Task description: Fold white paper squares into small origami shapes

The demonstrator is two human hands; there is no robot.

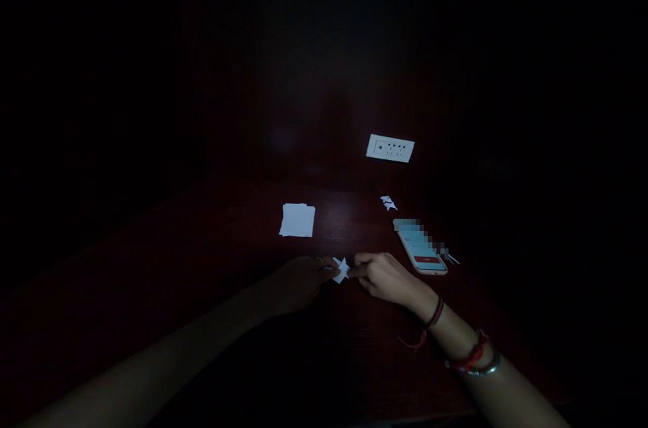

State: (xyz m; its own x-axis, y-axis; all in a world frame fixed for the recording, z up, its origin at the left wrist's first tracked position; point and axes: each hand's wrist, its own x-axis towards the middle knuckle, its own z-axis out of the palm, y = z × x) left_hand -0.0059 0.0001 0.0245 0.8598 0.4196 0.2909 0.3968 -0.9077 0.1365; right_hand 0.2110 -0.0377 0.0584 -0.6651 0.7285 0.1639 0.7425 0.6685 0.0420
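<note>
Between my two hands is a small piece of folded white paper [341, 271] with pointed corners, just above or on the dark red table. My left hand [302, 281], wearing a ring, pinches its left side. The fingers of my right hand [381, 275] are closed at its right edge. Beyond my left hand lies a stack of square white paper sheets [298, 221]. A phone [422, 251] with a lit screen rests to the right of my right hand. Past it sit a few small white folded paper pieces [389, 202].
A white socket plate [390, 148] is set in the upright surface behind the table [243, 246]. Thin white strips [453, 259] lie by the phone's right side. Bracelets [474, 362] circle my right wrist and forearm. The surroundings are very dark.
</note>
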